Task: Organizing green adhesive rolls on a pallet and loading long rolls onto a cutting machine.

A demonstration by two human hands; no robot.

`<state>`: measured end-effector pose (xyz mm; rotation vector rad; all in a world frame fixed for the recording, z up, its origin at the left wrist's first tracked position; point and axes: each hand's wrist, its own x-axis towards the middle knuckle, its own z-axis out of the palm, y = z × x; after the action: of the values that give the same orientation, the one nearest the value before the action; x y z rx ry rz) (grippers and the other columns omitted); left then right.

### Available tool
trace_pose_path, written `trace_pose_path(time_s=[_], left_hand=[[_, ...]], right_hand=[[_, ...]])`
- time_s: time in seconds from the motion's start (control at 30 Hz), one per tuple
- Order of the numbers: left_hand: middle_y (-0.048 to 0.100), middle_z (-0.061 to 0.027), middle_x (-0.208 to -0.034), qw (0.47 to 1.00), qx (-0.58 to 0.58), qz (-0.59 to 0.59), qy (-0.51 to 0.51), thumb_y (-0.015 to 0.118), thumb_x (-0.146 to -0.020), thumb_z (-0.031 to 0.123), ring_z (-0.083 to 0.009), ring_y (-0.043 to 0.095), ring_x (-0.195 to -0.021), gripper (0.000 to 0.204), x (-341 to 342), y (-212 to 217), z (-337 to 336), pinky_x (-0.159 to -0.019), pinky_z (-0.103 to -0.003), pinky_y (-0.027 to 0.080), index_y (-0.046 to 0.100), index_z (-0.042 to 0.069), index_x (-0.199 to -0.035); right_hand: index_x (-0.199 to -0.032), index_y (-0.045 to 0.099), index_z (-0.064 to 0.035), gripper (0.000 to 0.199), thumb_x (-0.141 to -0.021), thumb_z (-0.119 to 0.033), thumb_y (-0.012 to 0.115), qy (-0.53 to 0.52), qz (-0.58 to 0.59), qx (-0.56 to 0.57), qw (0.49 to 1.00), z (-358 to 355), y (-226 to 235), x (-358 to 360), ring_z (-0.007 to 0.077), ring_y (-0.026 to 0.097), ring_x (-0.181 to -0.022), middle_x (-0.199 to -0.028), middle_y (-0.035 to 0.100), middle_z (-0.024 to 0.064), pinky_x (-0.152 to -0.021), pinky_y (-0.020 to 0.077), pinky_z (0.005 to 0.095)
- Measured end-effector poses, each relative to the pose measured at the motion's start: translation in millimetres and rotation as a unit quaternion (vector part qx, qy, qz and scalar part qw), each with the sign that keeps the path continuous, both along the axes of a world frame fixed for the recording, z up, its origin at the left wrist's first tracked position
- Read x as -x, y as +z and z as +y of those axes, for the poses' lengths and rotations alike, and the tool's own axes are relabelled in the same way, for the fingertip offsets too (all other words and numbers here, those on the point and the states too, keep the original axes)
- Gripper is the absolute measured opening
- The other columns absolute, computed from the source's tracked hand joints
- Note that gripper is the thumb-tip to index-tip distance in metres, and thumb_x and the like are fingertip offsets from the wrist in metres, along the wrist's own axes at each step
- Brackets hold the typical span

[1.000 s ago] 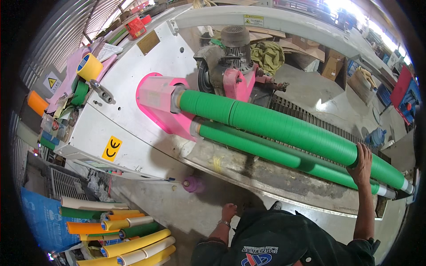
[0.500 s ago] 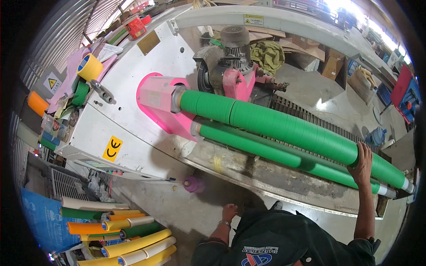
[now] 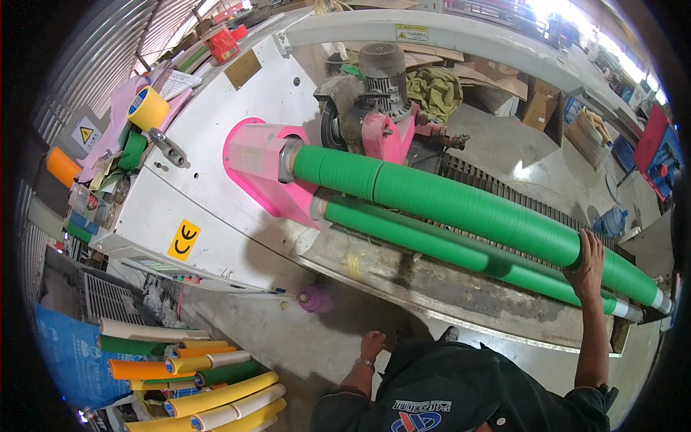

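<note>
Your right hand cups thick green roll, fingers spread, near far-from-motor end. Looks heavy, stiff, smooth: support underneath. Left hand hangs loose, empty.

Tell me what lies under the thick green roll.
A thinner green roll lies just below the thick green roll, where the right hand rests. The machine bed beneath is partly covered by both.

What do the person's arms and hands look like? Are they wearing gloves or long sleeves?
No gloves: both the left hand and the right hand are bare. The forearms are bare too, so no long sleeves show. A thin band, like a bracelet or watch, circles the left wrist. The person wears a dark top with a small printed patch on it.
</note>
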<state>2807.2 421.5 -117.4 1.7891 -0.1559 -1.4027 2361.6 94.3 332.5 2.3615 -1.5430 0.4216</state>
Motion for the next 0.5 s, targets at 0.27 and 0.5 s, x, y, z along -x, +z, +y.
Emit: trace_pose_path(time_s=[0.27,0.5], left_hand=[[0.068,-0.0134,-0.096,0.996,0.013,0.069,0.059,0.071,-0.085,0.021,-0.0218,0.069,-0.074,0.039,-6.5,-12.0,8.8,-0.062,-0.034,0.058,0.062,-0.003,-0.115],[0.069,-0.0133,-0.093,0.999,0.001,0.023,0.033,0.070,-0.085,0.021,-0.0225,0.069,-0.075,0.040,0.6,1.9,1.7,-0.063,-0.036,0.058,0.062,-0.004,-0.115]], right_hand=[[-0.145,0.039,-0.0081,0.103,-0.054,-0.006,0.087,0.001,-0.007,-0.009,1.000,-2.5,1.1,-3.7,0.0385,0.042,-0.133,-0.141,0.047,0.0168,-0.114,0.0319,0.0520],[-0.145,0.039,-0.0081,0.102,-0.054,-0.005,0.086,-0.001,-0.006,-0.006,1.000,-0.3,1.5,-1.8,0.0384,0.043,-0.132,-0.140,0.048,0.0164,-0.114,0.0322,0.0522]])
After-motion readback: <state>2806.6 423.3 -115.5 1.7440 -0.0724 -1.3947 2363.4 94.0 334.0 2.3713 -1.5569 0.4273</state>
